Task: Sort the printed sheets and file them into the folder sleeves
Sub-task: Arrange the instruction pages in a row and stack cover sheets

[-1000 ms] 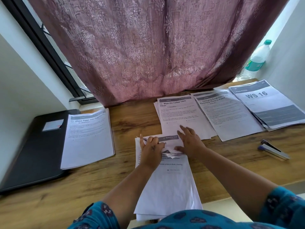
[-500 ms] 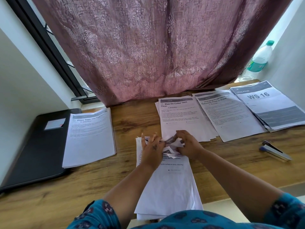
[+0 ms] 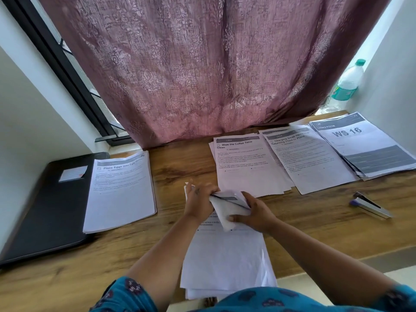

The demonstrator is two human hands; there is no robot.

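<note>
A folded-back bundle of sheets [image 3: 227, 204] is lifted off the top of the near stack [image 3: 227, 260], which lies at the desk's [image 3: 171, 242] front edge. The left hand [image 3: 198, 202] grips the bundle's left end, fingers curled round it, and the right hand [image 3: 254, 211] holds its right side with the thumb beneath; the two hands are close together. Beyond lie three sorted piles: "Wipe the Coffee Table Clean" [image 3: 247, 165], "Charging Small Items" [image 3: 308, 158] and "WS 16" [image 3: 364, 145]. To the left, the "Place Eggs" pile [image 3: 121, 190] overlaps a black folder [image 3: 45, 210]. A stapler [image 3: 369, 204] sits at right.
</note>
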